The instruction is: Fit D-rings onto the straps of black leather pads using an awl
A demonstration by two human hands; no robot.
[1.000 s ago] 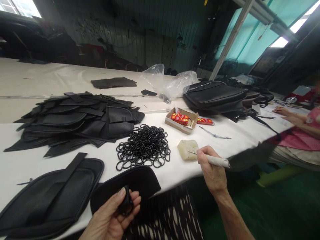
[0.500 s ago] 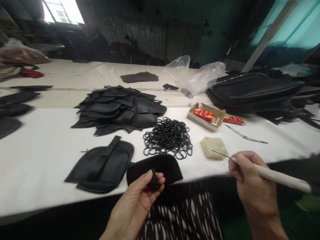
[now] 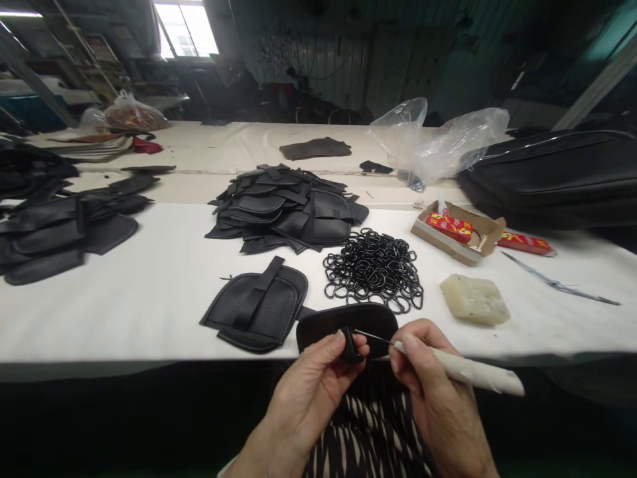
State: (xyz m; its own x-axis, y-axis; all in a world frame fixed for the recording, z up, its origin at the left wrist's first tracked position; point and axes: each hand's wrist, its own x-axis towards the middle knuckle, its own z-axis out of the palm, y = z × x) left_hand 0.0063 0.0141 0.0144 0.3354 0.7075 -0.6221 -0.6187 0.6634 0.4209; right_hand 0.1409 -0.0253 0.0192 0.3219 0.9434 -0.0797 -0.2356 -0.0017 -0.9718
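Observation:
My left hand [image 3: 311, 392] pinches a small black strap loop [image 3: 350, 345] at the edge of a black leather piece [image 3: 343, 322] that hangs off the table's front edge. My right hand [image 3: 430, 392] grips an awl with a white handle [image 3: 472, 373]; its thin metal tip [image 3: 371, 336] touches the strap loop. A heap of black D-rings [image 3: 373, 269] lies just beyond. A pale wax block [image 3: 474, 299] sits to the right of the rings.
A stitched leather panel [image 3: 259, 309] lies left of my hands, behind it a pile of similar panels [image 3: 288, 209]. More panels [image 3: 54, 226] lie at far left. An open cardboard box [image 3: 458, 230], clear plastic bags [image 3: 438, 143], a black bag [image 3: 557, 176] and thin snips [image 3: 562, 285] lie to the right.
My right hand drew the awl back from the wax block and brought its tip to the strap loop in my left hand. The view swung left, and the co-worker at right left it.

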